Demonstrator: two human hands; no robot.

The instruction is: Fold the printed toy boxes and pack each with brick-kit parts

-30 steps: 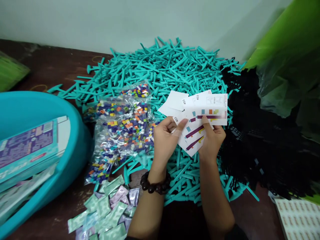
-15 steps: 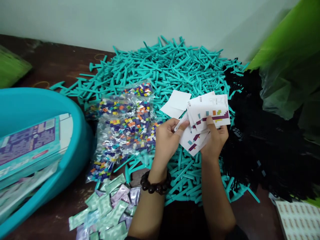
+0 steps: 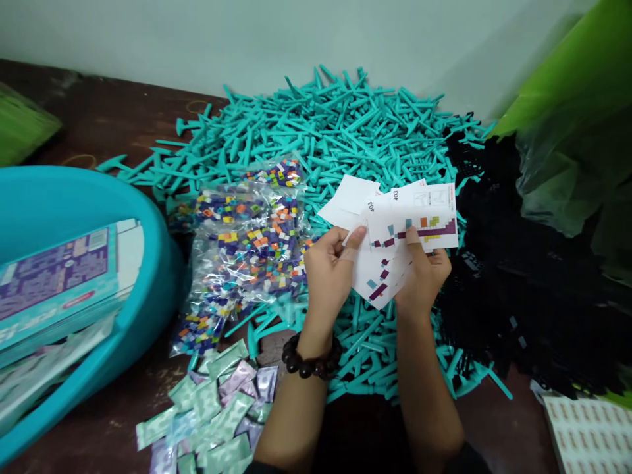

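Several white printed cards (image 3: 385, 263), fanned out and overlapping, are held between my two hands; "403" and coloured block patterns show on them. My left hand (image 3: 328, 270) pinches the left side of the fan with its thumb on top. On the right, my right hand (image 3: 424, 273) grips the cards with its thumb pressed over the print. Just beyond the fan lie blank white cards (image 3: 340, 197) on a heap of teal plastic hammer-shaped sticks (image 3: 340, 125). A dark bead bracelet (image 3: 312, 359) circles my left wrist.
Clear bags of small coloured pieces (image 3: 247, 243) lie left of my hands. Small foil sachets (image 3: 212, 415) are piled nearer me. A blue tub (image 3: 158, 283) holds printed boxes. Black pieces (image 3: 513, 296) and a printed white sheet stack (image 3: 592, 428) lie at the right.
The cards in my hands have shifted against each other, and more of the front card's face shows. My left hand has moved slightly left.
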